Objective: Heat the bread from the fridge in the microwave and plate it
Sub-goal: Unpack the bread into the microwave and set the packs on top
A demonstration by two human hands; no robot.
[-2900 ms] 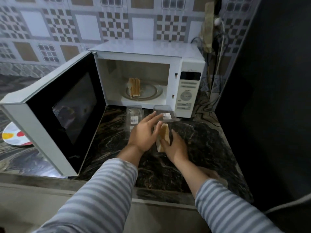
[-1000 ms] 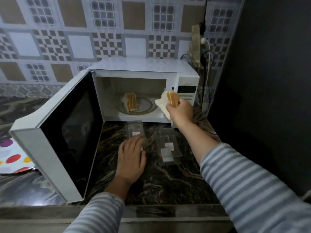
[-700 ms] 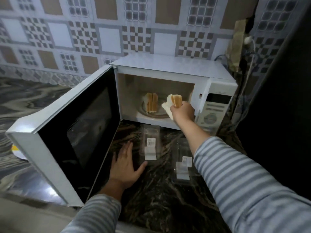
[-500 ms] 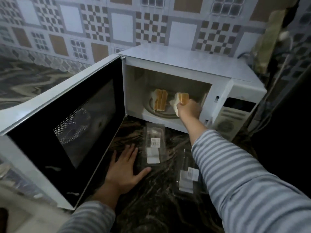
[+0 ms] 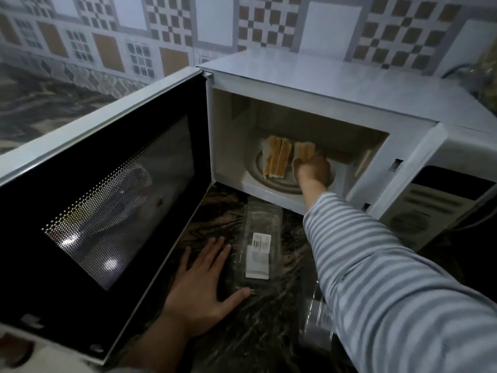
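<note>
The white microwave [image 5: 309, 84] stands with its door [image 5: 107, 200] swung wide to the left. On its glass turntable [image 5: 279, 187] a first bread sandwich [image 5: 277, 160] stands on edge. My right hand [image 5: 313, 169] reaches inside and grips a second piece of bread [image 5: 304, 150], held right beside the first over the turntable. My left hand [image 5: 201, 284] lies flat on the dark marble counter [image 5: 228, 219], fingers spread, holding nothing.
Two clear plastic packages lie on the counter: one with a barcode label [image 5: 259, 251] next to my left hand, another [image 5: 317, 327] partly under my right sleeve. The control panel [image 5: 430, 208] is at the right. A tiled wall [image 5: 134, 36] stands behind.
My right hand has carried the second bread from in front of the microwave into the cavity, down beside the first piece. My left hand has stayed flat on the counter.
</note>
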